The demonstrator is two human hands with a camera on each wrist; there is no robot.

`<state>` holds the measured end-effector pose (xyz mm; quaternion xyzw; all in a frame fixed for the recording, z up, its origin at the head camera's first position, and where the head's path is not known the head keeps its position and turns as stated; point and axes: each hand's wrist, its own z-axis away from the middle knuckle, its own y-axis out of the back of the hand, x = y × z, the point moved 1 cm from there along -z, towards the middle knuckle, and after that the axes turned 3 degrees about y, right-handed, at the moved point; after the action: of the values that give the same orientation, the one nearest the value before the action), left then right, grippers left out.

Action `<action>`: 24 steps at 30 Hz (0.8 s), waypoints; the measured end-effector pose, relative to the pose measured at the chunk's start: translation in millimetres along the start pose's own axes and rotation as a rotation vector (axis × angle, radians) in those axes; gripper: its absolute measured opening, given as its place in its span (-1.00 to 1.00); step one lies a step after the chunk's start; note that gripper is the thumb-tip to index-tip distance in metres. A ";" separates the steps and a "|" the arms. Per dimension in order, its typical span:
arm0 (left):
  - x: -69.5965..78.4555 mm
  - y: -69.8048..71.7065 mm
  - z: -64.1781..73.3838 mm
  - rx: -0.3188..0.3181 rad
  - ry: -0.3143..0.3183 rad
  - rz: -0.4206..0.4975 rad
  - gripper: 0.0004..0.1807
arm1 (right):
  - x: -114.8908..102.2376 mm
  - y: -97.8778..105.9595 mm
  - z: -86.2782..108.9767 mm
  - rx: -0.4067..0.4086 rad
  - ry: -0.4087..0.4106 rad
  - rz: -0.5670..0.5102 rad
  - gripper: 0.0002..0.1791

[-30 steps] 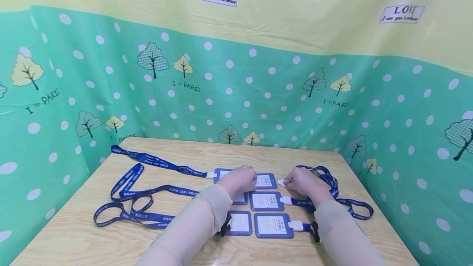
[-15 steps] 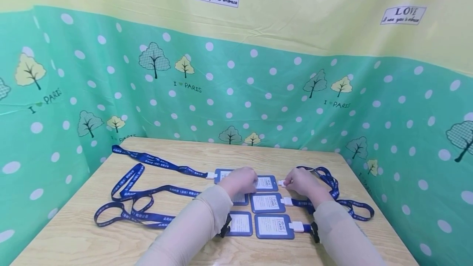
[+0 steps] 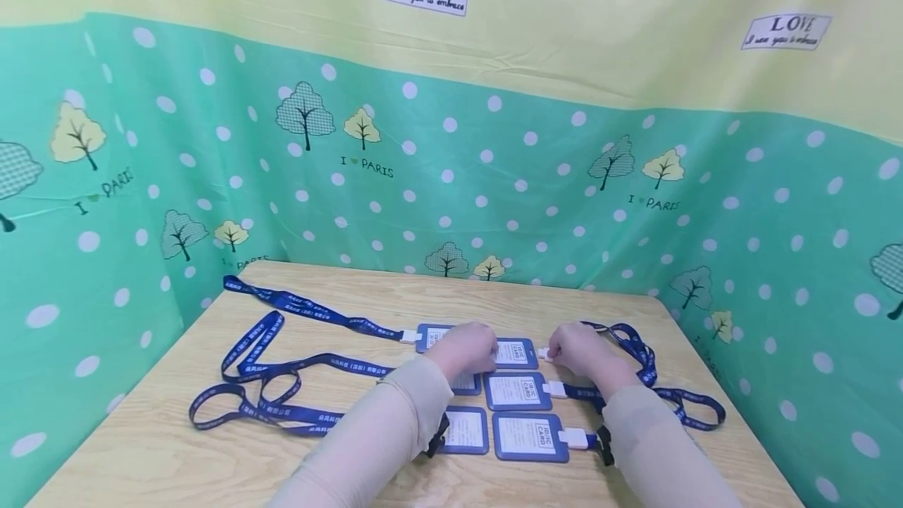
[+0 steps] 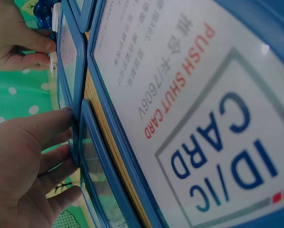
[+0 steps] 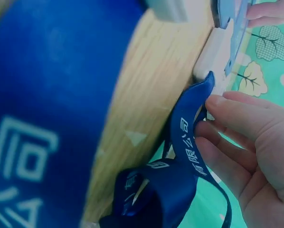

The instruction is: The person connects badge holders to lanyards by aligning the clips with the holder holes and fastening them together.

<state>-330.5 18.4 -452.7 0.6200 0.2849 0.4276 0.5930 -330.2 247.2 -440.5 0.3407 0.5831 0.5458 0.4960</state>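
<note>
My left hand [image 3: 466, 351] pinches the left end of the far-right blue badge holder [image 3: 517, 353], which lies flat in the back row. In the left wrist view, the fingertips of my left hand [image 4: 30, 166] are at that holder's edge. Just right of it, my right hand [image 3: 582, 349] pinches a white lanyard clip [image 3: 545, 354], apart from the holder by a small gap. In the right wrist view, a blue strap partly hides the thumb and fingers of my right hand [image 5: 260, 152].
Other blue badge holders, such as the middle [image 3: 517, 391] and front [image 3: 531, 437] ones, lie in two columns on the wooden table [image 3: 190, 469]. Blue lanyards [image 3: 296, 304] spread left, and more lanyards [image 3: 638, 347] lie bunched at right. A patterned curtain [image 3: 487, 171] stands behind.
The far-right badge holder has shifted slightly toward the middle row with my left hand on it. My right hand keeps its pinch on the clip. The whole head view has shifted slightly.
</note>
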 end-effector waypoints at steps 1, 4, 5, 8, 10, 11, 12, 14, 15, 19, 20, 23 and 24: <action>0.2 -0.4 -0.3 -0.001 0.002 -0.002 -0.70 | -0.1 1.0 0.3 -0.010 -0.002 -0.002 -0.88; 0.3 -1.5 -1.4 -0.005 0.004 -0.009 -0.69 | 0.1 4.1 -0.6 -0.042 0.003 0.010 -0.88; 0.3 -1.4 -1.5 -0.005 0.006 -0.010 -0.69 | -0.1 5.4 -0.9 -0.052 0.008 0.016 -0.87; 0.8 -0.4 -1.2 -0.007 0.009 -0.013 -0.68 | -0.3 8.1 -1.9 -0.070 0.024 0.039 -0.87; 1.0 0.4 -0.6 -0.010 0.013 -0.004 -0.68 | 0.2 8.8 -2.1 -0.071 0.036 0.050 -0.87; 1.1 0.8 -0.3 -0.011 0.015 -0.001 -0.68 | 0.4 9.2 -1.9 -0.068 0.046 0.055 -0.87; 1.1 1.1 -0.3 -0.013 0.016 0.002 -0.69 | 0.4 9.6 -1.3 -0.066 0.054 0.059 -0.88; 1.0 1.7 0.2 -0.015 0.019 0.009 -0.69 | 0.7 10.1 -0.1 -0.059 0.066 0.063 -0.88; 0.9 1.7 0.2 -0.016 0.019 0.011 -0.69 | 0.7 10.4 0.5 -0.056 0.071 0.060 -0.88; 0.6 1.4 0.1 -0.019 0.023 0.006 -0.67 | 1.2 10.6 0.8 -0.055 0.073 0.055 -0.87; 0.6 1.1 -0.2 -0.020 0.025 0.003 -0.66 | 1.0 10.6 0.5 -0.057 0.078 0.058 -0.87; -0.1 0.3 -1.1 -0.021 0.032 0.005 -0.65 | 0.9 9.6 -1.4 -0.065 0.090 0.078 -0.86; -0.2 0.2 -1.4 -0.022 0.032 0.006 -0.65 | 0.7 9.5 -2.0 -0.069 0.094 0.084 -0.85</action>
<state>-331.9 18.8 -452.7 0.6073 0.2878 0.4424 0.5938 -333.6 248.9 -431.6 0.3216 0.5716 0.6014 0.4562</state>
